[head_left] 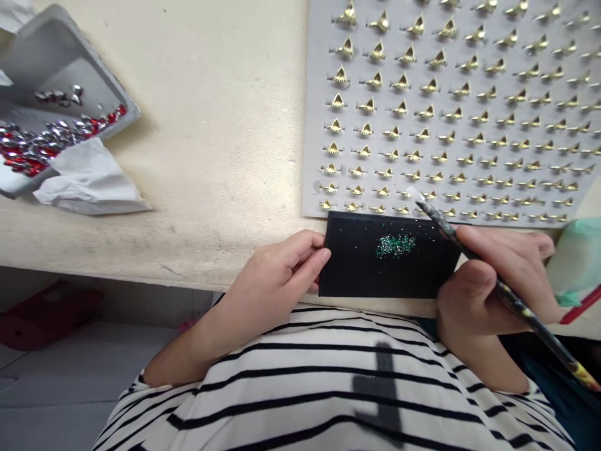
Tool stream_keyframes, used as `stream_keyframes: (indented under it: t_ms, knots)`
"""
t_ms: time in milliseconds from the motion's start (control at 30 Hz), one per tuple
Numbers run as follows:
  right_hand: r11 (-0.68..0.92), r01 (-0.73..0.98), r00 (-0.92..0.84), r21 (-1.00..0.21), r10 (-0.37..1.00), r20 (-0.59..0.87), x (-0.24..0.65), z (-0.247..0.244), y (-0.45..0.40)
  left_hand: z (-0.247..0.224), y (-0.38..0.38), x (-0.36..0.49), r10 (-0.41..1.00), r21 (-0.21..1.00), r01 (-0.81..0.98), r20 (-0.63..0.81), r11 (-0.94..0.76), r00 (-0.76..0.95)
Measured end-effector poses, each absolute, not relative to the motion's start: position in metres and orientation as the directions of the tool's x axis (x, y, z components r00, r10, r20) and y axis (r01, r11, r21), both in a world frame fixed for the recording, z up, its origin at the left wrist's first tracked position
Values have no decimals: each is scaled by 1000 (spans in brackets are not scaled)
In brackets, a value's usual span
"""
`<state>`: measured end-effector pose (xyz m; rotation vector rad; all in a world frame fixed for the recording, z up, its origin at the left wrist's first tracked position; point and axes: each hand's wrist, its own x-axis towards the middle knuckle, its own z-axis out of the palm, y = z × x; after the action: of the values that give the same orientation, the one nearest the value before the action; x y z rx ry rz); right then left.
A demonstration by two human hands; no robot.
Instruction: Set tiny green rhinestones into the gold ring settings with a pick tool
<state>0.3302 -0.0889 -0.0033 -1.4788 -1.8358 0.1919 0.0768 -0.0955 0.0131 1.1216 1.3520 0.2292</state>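
Striped shirt (300,388) against table (201,188) edge; left hand (277,282), fingers pinching black pad (357,269) steady, green specks (395,245) mid-pad; right hand (493,282), fingers curled firmly round long pick (451,238), tip low beside gold ring blanks (425,114).

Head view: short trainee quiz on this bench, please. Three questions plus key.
1. What lies on the black pad in the left hand?
A) gold rings
B) green specks
C) a tissue

2. Which hand holds the stick?

3. True or false: the tray holds only red stones.

Key:
1. B
2. The right hand
3. False: it also holds clear stones.
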Motion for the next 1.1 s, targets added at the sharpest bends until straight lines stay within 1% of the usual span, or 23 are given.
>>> stream_keyframes:
  t_ms: [100,267,500,600,733,967,1100]
  knots:
    - [343,759,38,-554,826,563,325,-14,-85,13,-96,79,712,743,411,-652,529,262]
    - [396,752,31,-527,777,629,333,-14,-86,6,-101,82,729,767,287,-638,574,247]
    - [395,722,11,-568,814,581,335,-11,-92,-6,-105,84,777,801,224,-596,556,204]
    - [407,708,-52,-577,845,532,328,-11,-90,-8,-105,84,783,806,208,-590,555,198]
    - [402,727,-124,-556,874,470,324,-11,-88,-10,-106,84,788,811,202,-583,549,198]
    - [328,784,-112,-527,910,400,327,-19,-87,-10,-107,84,793,817,205,-574,539,203]
    - [316,792,-113,-523,917,383,329,-22,-88,-11,-107,83,793,818,202,-573,538,206]
